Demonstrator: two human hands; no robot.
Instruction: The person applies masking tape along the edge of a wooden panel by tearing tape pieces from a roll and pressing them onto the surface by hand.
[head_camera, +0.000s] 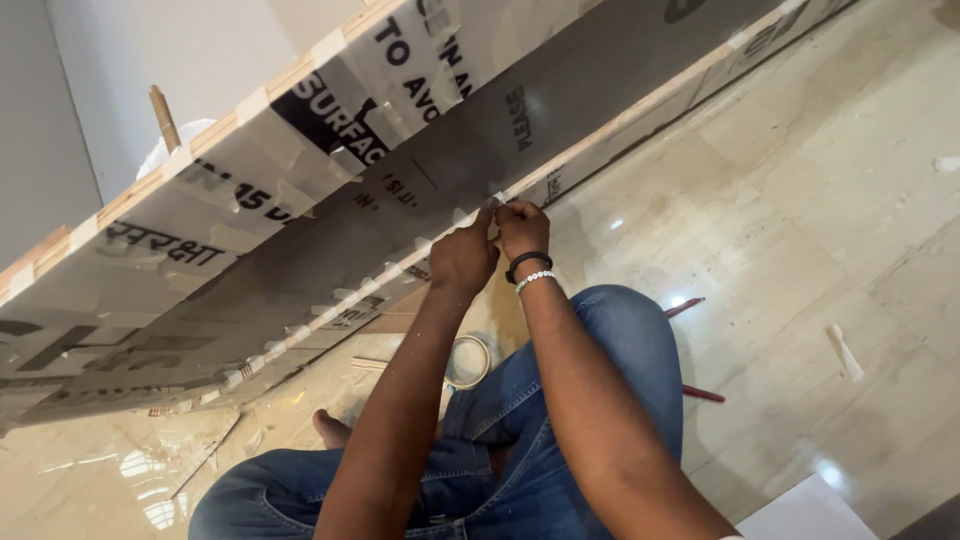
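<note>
A long wooden board (560, 90) wrapped in clear printed protective film lies tilted across the view. Short strips of tape (300, 330) line its near edge. My left hand (462, 258) and my right hand (522, 228) meet at that edge, fingers pinched on a small piece of tape (494, 200). Two bands, one black and one of white beads, circle my right wrist. I sit on the floor in blue jeans, knees up under my arms.
A roll of tape (467, 361) lies on the glossy beige tile floor (800, 250) between my legs. A red-handled tool (700, 393) pokes out behind my right knee. Scraps of tape (843, 351) lie to the right. A wooden stick (165, 117) stands behind the board.
</note>
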